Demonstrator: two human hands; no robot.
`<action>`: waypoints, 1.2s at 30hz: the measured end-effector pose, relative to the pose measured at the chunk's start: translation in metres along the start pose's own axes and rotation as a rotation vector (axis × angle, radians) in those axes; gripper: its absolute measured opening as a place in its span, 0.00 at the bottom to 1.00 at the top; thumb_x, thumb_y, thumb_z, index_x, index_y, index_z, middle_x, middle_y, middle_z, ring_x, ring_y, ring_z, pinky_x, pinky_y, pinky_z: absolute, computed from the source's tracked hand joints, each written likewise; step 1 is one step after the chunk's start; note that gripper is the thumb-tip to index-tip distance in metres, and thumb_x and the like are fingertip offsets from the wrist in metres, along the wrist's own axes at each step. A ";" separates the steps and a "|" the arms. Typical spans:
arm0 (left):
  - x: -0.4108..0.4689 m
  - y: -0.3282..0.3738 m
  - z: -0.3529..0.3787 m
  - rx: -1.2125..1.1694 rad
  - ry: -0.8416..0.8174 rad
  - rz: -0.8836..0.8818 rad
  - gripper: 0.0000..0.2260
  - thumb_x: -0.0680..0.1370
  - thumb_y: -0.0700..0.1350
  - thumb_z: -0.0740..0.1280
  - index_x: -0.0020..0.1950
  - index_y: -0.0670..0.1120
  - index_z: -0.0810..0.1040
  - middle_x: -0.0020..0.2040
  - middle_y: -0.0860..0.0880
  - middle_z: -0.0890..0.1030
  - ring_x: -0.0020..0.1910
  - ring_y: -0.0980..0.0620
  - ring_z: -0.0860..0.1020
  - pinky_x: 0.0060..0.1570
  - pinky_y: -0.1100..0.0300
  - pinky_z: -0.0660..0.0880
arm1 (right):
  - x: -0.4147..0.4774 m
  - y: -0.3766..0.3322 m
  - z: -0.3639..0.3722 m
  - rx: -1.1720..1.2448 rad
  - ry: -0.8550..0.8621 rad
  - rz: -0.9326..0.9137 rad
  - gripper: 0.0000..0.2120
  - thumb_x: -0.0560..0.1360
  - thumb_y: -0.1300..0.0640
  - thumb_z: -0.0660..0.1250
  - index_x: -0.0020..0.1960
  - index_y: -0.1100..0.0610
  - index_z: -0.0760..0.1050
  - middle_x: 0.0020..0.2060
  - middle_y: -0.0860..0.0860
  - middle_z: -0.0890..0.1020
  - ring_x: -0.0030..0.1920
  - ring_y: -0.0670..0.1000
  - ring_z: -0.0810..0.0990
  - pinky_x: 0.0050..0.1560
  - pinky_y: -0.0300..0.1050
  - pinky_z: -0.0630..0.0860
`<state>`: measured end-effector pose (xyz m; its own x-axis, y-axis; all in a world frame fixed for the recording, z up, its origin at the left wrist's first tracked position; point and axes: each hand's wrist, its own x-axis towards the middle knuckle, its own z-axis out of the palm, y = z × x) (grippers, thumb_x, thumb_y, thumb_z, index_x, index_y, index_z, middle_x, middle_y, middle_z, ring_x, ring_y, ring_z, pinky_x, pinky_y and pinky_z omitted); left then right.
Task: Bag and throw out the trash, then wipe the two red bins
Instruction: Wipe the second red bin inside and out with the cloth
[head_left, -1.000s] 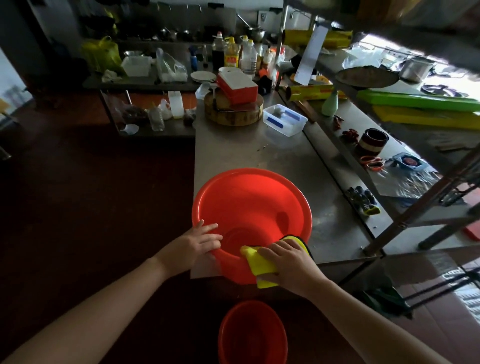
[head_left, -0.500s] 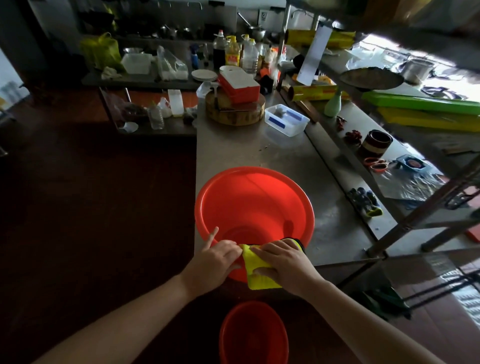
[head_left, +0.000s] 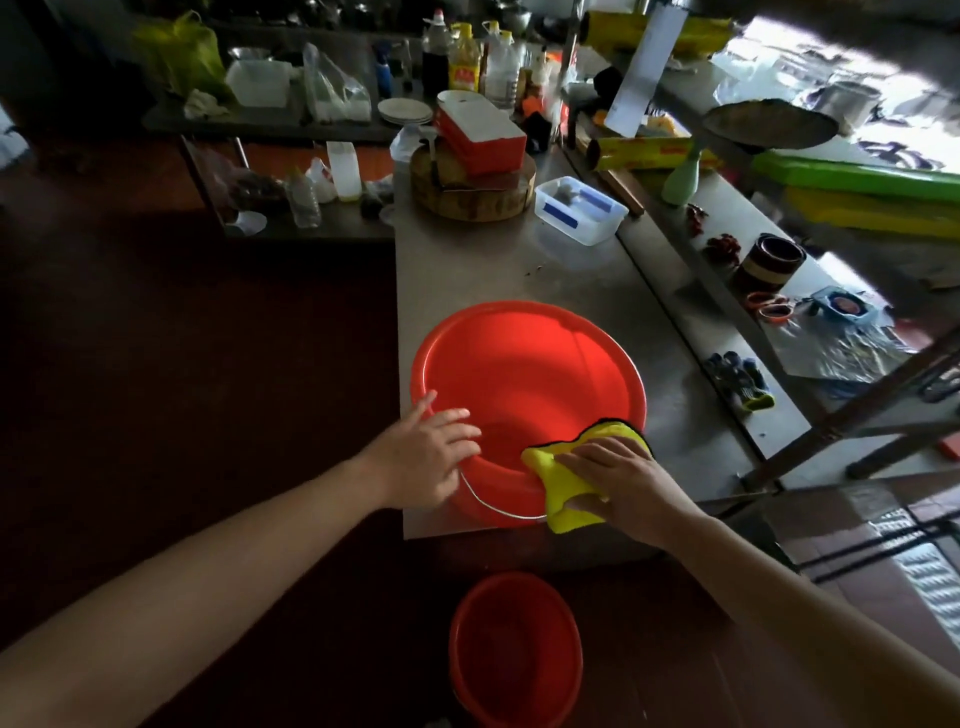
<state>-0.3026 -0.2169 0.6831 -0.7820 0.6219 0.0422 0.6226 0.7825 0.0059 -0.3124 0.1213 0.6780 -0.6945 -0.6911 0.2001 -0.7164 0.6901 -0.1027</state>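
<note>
A large red bin (head_left: 524, 374) stands at the near end of the steel table (head_left: 493, 265), its wire handle hanging over the near side. My right hand (head_left: 621, 475) presses a yellow cloth (head_left: 563, 480) over the bin's near right rim, thumb under the cloth and fingers spread on top. My left hand (head_left: 423, 454) rests with straight fingers on the bin's near left rim. A second, smaller red bin (head_left: 514, 649) sits on the dark floor below the table's near edge.
Farther along the table stand a clear plastic box (head_left: 582, 208) and a round wooden chopping block (head_left: 475, 192) with a red box on it. A lower shelf to the right holds gloves (head_left: 743, 382), scissors and a dark bowl (head_left: 771, 260). Bottles crowd the far end.
My left hand has slid left along the near rim, away from the cloth, and its fingers have straightened. My right hand and the cloth have shifted right along the rim.
</note>
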 end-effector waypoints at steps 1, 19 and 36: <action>0.002 0.017 0.004 -0.039 0.001 -0.007 0.21 0.80 0.54 0.60 0.71 0.51 0.75 0.73 0.53 0.73 0.78 0.51 0.62 0.78 0.38 0.47 | 0.004 -0.007 0.001 -0.001 0.002 0.003 0.28 0.74 0.35 0.69 0.67 0.51 0.79 0.57 0.49 0.83 0.58 0.56 0.82 0.62 0.54 0.77; 0.018 -0.022 0.004 -0.197 -0.140 -0.360 0.23 0.80 0.46 0.61 0.76 0.56 0.68 0.82 0.51 0.54 0.82 0.50 0.45 0.78 0.46 0.50 | 0.024 0.044 -0.014 -0.021 -0.231 -0.078 0.34 0.72 0.30 0.66 0.72 0.49 0.74 0.60 0.47 0.81 0.62 0.54 0.79 0.68 0.51 0.71; 0.054 0.051 0.031 -0.136 -0.017 -0.433 0.28 0.82 0.61 0.44 0.75 0.53 0.71 0.79 0.49 0.64 0.81 0.47 0.50 0.76 0.38 0.34 | 0.028 0.027 -0.004 -0.047 -0.362 -0.078 0.41 0.72 0.20 0.46 0.79 0.39 0.60 0.68 0.42 0.78 0.66 0.51 0.77 0.68 0.51 0.67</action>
<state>-0.3135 -0.1423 0.6545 -0.9707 0.2399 -0.0098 0.2358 0.9601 0.1504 -0.3506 0.1212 0.6846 -0.6224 -0.7677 -0.1526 -0.7704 0.6353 -0.0540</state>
